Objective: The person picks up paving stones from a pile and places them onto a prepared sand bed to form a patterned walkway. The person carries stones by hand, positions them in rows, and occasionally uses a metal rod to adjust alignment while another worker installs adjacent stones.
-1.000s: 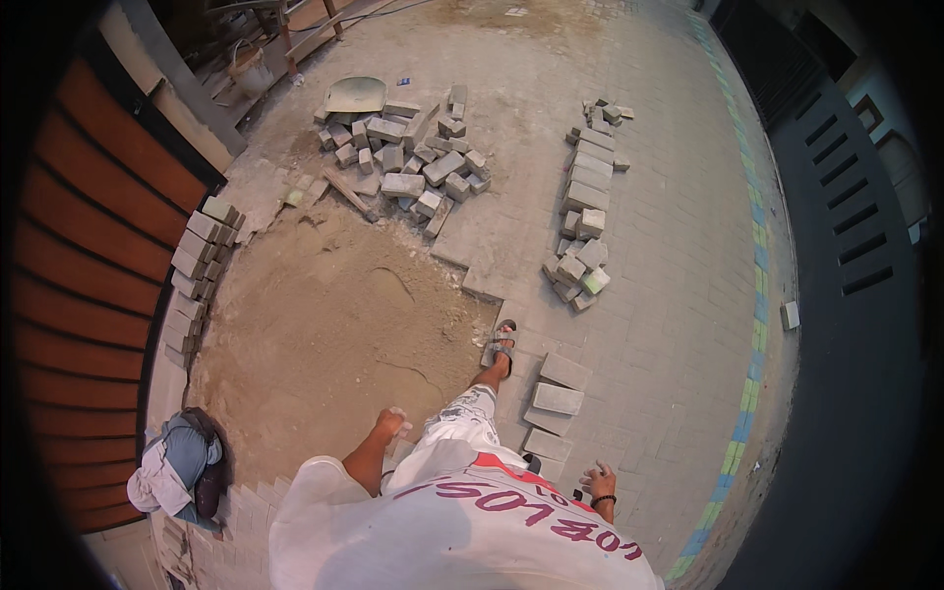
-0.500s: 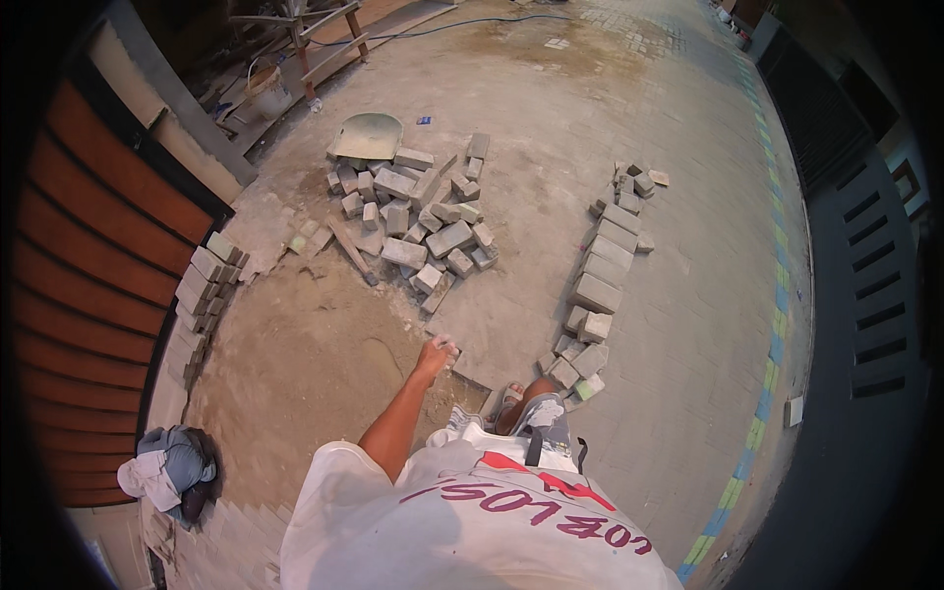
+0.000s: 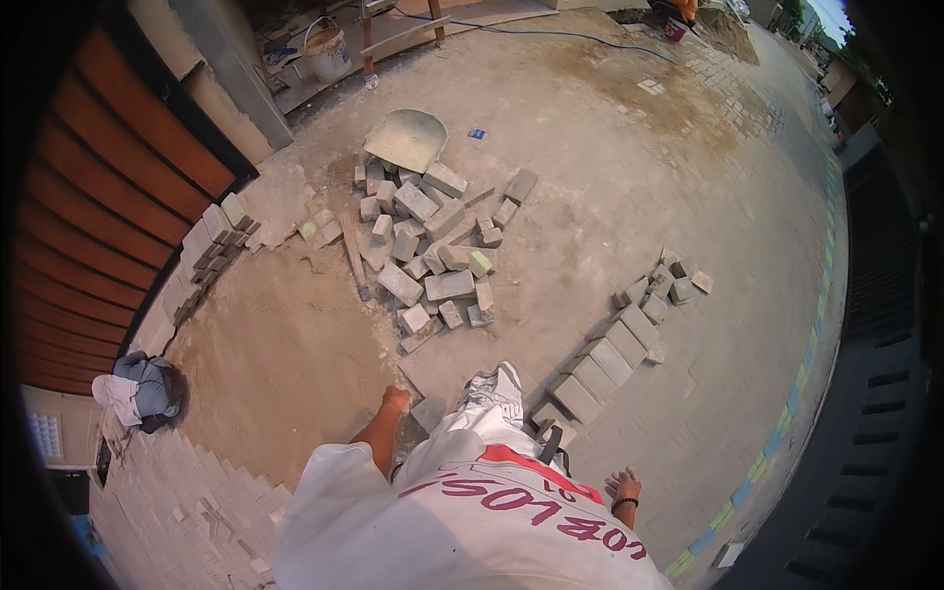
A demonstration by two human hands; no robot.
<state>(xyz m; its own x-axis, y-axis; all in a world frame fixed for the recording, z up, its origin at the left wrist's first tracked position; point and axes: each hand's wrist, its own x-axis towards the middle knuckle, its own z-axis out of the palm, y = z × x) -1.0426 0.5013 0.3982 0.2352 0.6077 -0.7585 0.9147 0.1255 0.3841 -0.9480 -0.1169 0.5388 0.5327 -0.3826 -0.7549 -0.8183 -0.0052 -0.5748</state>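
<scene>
So the paved lane (image 3: 708,393) takes up most of the view, bending off to the far right. The sand bed (image 3: 285,354) fills the near left, with the orange slatted gate (image 3: 128,216) along its left side and the dark gate (image 3: 885,324) way over on the right.

The pile of grey paving blocks (image 3: 452,258) sits a bit farther off, around the middle, and the row of blocks (image 3: 600,366) is right of it. Half a second ago that row ran almost straight away from the camera; now it slants far-right, since the view has swung round. Somebody in orange (image 3: 680,10) has come into sight at the far right too. The crouching co-worker (image 3: 147,388) is at the left edge of the sand.

Smaller stuff: a pale scoop-shaped pan (image 3: 408,140) at the pile's far end, and a dirty white bucket (image 3: 326,54) far left.

Hands: the left hand (image 3: 395,397) was stretched out over the sand, now it's pulled in closer to the body, near the sand's right edge. Fingers look curled; can't tell if anything's in them. The right hand (image 3: 622,486) is back in view over the paving, near right, fingers spread wide and holding nothing.

Tiniest bit: a blue scrap (image 3: 477,134) just beyond the pile.
</scene>
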